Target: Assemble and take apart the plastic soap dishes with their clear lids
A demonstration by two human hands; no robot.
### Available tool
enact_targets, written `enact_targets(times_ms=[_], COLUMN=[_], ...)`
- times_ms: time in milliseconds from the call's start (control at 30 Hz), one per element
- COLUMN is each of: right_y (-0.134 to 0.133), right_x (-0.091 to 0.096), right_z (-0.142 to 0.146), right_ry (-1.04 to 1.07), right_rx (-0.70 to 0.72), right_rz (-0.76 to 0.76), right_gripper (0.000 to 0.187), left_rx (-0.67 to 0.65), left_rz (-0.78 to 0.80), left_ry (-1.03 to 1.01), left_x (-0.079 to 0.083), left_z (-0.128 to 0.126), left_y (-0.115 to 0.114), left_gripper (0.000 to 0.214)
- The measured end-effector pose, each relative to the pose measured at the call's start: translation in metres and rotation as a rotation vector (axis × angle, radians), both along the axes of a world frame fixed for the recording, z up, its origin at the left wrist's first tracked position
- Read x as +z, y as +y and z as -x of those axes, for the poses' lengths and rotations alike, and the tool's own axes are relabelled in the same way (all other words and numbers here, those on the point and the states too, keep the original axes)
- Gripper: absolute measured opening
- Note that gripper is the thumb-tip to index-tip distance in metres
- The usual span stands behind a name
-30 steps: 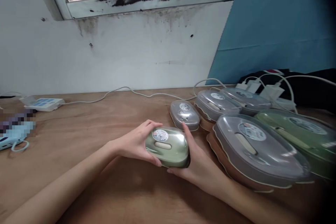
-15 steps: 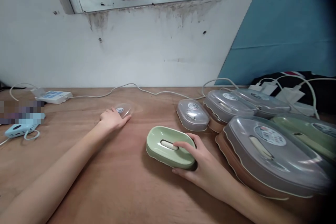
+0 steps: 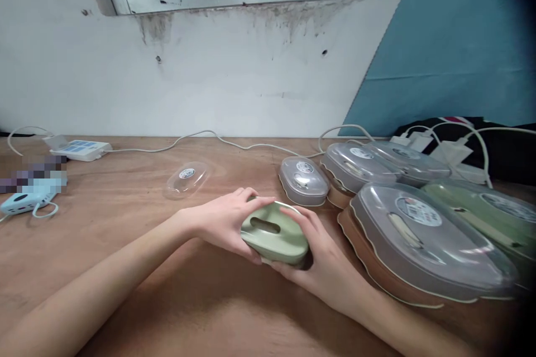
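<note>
Between my two hands is a small green oval dish [image 3: 282,234], with a long dark slot in its middle. My left hand [image 3: 228,220] grips its left end, thumb along the near side and fingers over the far rim. At the right end, my right hand [image 3: 316,248] is closed around it, fingertips on the top edge and thumb below. A clear plastic lid [image 3: 188,179] with a round label lies on the table beyond my left hand. Just past the dish sits a small grey lidded box [image 3: 304,181]. The dish's underside is hidden.
Larger lidded boxes, including a grey one [image 3: 431,240] and a green one [image 3: 489,206], crowd the right side. A white cable [image 3: 251,148] runs along the wall to a power strip [image 3: 81,150]. At far left lies a light-blue device [image 3: 31,201].
My left hand has left the clear lid and moved right to grip the dish. The pale bar seen in the dish's slot before no longer shows. My right hand keeps its hold.
</note>
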State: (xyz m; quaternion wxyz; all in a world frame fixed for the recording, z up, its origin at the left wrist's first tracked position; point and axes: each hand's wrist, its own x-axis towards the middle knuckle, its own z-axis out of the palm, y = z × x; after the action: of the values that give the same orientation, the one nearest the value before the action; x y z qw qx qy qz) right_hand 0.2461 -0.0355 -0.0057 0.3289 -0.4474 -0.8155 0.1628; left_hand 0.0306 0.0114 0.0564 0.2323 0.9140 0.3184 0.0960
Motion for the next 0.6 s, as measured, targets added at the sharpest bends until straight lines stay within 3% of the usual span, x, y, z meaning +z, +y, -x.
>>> enact_targets(times_ms=[67, 133, 233, 300, 433, 600], right_y=[0.002, 0.004, 0.004, 0.003, -0.003, -0.006], right_x=[-0.001, -0.001, 0.001, 0.003, 0.005, 0.005], right_z=[0.0, 0.0, 0.001, 0.004, 0.006, 0.003], right_ry=[0.009, -0.033, -0.183, -0.295, -0.427, -0.448], right_rx=[-0.005, 0.03, 0.018, -0.058, -0.096, -0.013], right_rz=[0.03, 0.032, -0.029, -0.084, -0.132, -0.128], right_gripper=[0.093, 0.094, 0.048, 0.032, 0.045, 0.055], left_rx=[0.087, 0.301, 0.689, 0.817, 0.841, 0.67], left_rz=[0.047, 0.003, -0.132, -0.156, -0.193, -0.241], left_ry=[0.014, 0.082, 0.198, 0.258, 0.369, 0.412], left_x=[0.006, 0.012, 0.008, -0.003, -0.024, -0.022], left_z=[0.007, 0.016, 0.025, 0.024, 0.014, 0.03], left_y=[0.008, 0.018, 0.032, 0.036, 0.033, 0.04], left_gripper=[0.091, 0.082, 0.067, 0.062, 0.066, 0.088])
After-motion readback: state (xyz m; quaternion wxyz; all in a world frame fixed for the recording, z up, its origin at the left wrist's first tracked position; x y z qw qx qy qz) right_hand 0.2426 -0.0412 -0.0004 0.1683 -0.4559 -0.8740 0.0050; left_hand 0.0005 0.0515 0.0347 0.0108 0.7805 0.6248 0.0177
